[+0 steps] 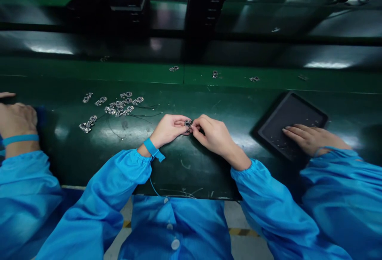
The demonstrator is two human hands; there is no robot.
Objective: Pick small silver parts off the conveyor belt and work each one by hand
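I hold one small circuit board [188, 123] between the fingers of my left hand [169, 130], just above the dark green bench [205, 176] and straight in front of me. Those fingers are closed narrowly around it, with the board's face showing at their tips. My right hand [217, 134] meets it from the other side, thumb and forefinger drawn close together at the board's right edge; whether they grip the board itself or some tiny part on it, I cannot tell. A blue wrist strap [151, 148] circles my left wrist. To the left of my hands lies a loose cluster of boards [119, 105], some overlapping, with thin dark wires [145, 115] trailing towards me and to the right. Farther back, more boards [174, 68] sit spaced out along a green strip [197, 78]. On my right, a co-worker's hand [312, 137] rests on a black tray [277, 119] dotted with tiny bits, and another person's hand [19, 119] is at the far left.
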